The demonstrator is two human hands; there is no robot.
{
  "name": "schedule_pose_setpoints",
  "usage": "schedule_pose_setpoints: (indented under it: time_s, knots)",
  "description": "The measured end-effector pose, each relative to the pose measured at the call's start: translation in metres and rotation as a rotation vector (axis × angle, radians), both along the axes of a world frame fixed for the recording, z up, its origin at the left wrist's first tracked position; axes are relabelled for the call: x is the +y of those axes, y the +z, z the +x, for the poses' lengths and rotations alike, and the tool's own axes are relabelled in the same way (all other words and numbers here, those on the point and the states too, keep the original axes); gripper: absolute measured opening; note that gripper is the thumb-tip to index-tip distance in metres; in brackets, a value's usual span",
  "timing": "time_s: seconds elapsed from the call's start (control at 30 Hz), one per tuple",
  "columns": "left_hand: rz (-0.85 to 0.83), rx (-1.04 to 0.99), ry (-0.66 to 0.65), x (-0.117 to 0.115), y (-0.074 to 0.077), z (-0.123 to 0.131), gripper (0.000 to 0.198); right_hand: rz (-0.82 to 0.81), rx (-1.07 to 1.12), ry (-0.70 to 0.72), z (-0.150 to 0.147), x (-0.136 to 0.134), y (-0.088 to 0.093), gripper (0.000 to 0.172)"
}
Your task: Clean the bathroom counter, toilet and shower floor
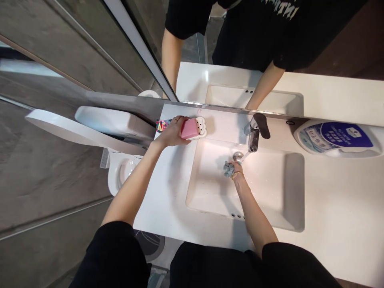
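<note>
At the sink's left back corner, my left hand [173,133] is closed around a pink bar of soap [190,129]. The bar is over a white cloud-shaped soap dish [203,128] with dark drain holes; whether it still touches the dish I cannot tell. Down in the white sink [207,192], my right hand [237,168] grips a crumpled grey-blue cloth [228,169]. That hand is just in front of the metal drain stopper [238,156], below the chrome faucet [254,138]. A thin stream of water seems to run from the spout towards it.
A large white detergent bottle [339,138] with a purple label lies on the counter [336,200] at right. Some colourful packaging [162,126] sits behind my left hand. A mirror [240,48] rises along the back. The toilet [115,128] stands left of the counter.
</note>
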State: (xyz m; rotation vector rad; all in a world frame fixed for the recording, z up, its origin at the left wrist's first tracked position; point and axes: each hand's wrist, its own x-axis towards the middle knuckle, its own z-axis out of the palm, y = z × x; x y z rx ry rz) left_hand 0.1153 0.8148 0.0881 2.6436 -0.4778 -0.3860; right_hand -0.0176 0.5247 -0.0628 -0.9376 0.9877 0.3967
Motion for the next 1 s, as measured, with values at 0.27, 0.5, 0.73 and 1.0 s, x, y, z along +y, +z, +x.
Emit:
schedule_pose_setpoints:
  time_s: [0.27,0.5,0.73,1.0]
  knots:
    - [0.002,0.008,0.012,0.003,0.0,-0.003,0.093,-0.252,-0.1,0.137,0.001,0.011,0.027,0.036]
    - [-0.008,-0.002,0.019,0.006,0.001,-0.01,0.092,-0.964,-0.806,0.609,0.076,0.054,0.075,0.039]
    - [-0.009,-0.022,0.018,0.003,-0.001,-0.011,0.091,-1.403,-0.702,1.088,0.158,0.097,0.052,0.042]
    - [-0.047,0.002,0.005,0.001,0.006,-0.008,0.089,-1.417,-0.382,0.875,0.182,0.065,0.044,0.055]
